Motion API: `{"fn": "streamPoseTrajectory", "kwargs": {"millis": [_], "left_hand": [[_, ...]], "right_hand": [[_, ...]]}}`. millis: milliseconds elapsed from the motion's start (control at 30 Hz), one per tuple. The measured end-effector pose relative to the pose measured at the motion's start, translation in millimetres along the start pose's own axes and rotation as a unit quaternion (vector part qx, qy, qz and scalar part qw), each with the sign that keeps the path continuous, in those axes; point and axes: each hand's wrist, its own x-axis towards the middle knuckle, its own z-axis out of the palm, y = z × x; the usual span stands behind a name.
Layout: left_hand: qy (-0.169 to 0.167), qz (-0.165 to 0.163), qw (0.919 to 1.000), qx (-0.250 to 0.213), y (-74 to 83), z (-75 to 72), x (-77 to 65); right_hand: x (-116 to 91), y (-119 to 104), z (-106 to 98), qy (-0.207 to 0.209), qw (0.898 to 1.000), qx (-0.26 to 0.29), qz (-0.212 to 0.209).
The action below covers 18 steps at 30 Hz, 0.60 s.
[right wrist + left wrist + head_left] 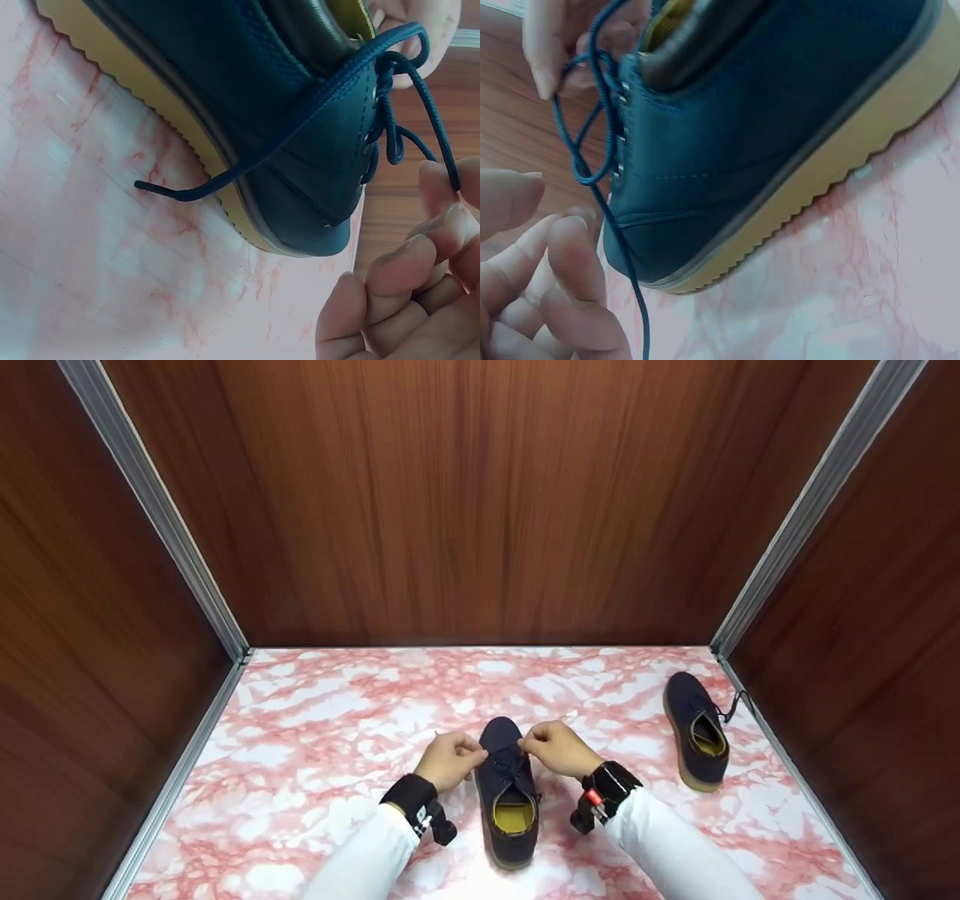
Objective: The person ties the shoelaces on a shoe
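Note:
A dark blue lace-up shoe with a yellow lining sits upright between both hands, toe pointing away. My right hand pinches its blue shoelace between thumb and fingertips over the toe side of the lacing. On the other side, my left hand is beside the toe area. In the left wrist view its thumb and bent fingers are apart with a gap, and a hanging lace end runs right past the fingertips. The other lace end hangs down the shoe's right side. Some loops stand over the eyelets.
A second dark blue shoe stands at the right, its lace trailing toward the right edge. Brown wood-look panels with grey metal edge strips enclose the red-and-white marbled surface at the back and sides.

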Motion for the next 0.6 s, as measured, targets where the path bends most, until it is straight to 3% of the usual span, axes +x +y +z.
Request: {"fn": "streamPoseTrajectory", "kwargs": {"millis": [300,600], "left_hand": [[-0.005,0.023,0.9997,-0.005,0.1,11.7,6.3],[0.001,0.045,0.9985,0.031,5.3,16.4,7.7]], "right_hand": [[0.5,-6.6,-0.9,0.001,1.0,0.009,-0.006],[0.7,-7.2,-2.5,0.014,1.0,0.003,-0.017]]}}
